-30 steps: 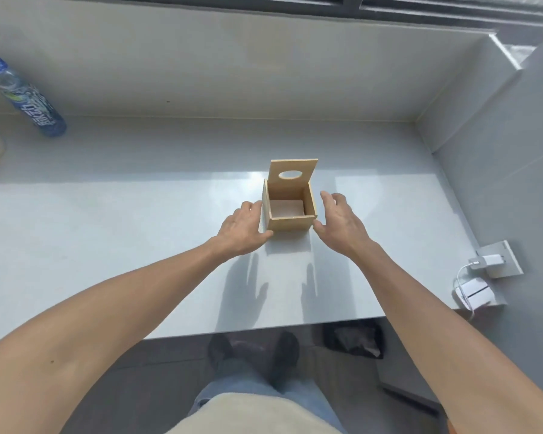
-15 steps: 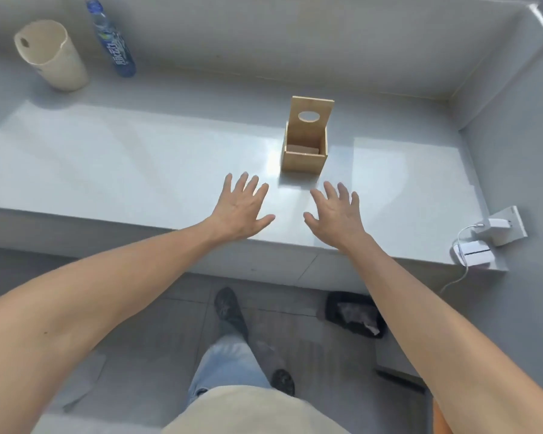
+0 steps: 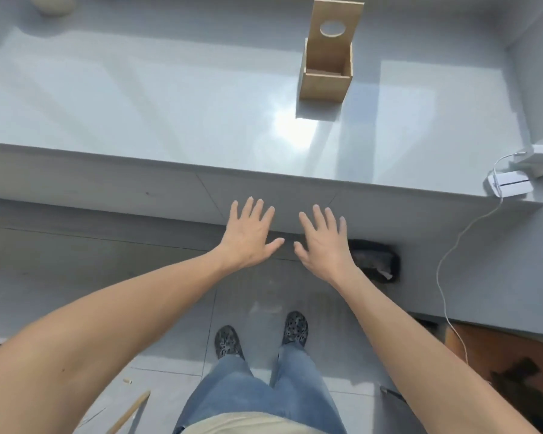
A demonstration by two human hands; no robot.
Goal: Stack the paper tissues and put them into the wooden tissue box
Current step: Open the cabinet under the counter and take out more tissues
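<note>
Toward the far right of the bench [image 3: 170,120] stands the wooden tissue box [image 3: 326,77], its lid [image 3: 336,29] with the round hole raised upright; whether tissues lie inside cannot be told. Left hand [image 3: 251,236] and right hand [image 3: 323,242] hover spread and empty, below the near edge, well apart from the box. Judged step: loading finished or paused; the next move likely calls for reaching forward to lower the lid.

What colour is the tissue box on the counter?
Light tan, plain unfinished wood: the wooden tissue box, seen clearly in the head view.
</note>
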